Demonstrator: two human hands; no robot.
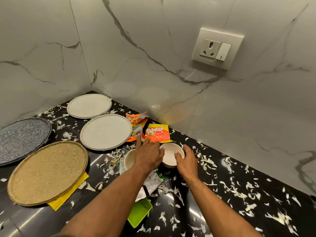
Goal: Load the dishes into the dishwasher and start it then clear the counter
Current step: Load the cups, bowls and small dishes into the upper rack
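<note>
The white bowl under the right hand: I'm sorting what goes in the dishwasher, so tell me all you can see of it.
The white bowl is small, round and plain, ceramic by its look, upright and empty on the black counter. The right hand grips its near rim, thumb inside. It stands beside a second bowl, in front of a yellow Bingo packet.

The yellow and orange snack packet (158, 134) on the bench says "BINGO!" in big letters at the top, and "ORIGINAL" lower down. Words on the other wrappers are too small or crumpled to read.
</note>
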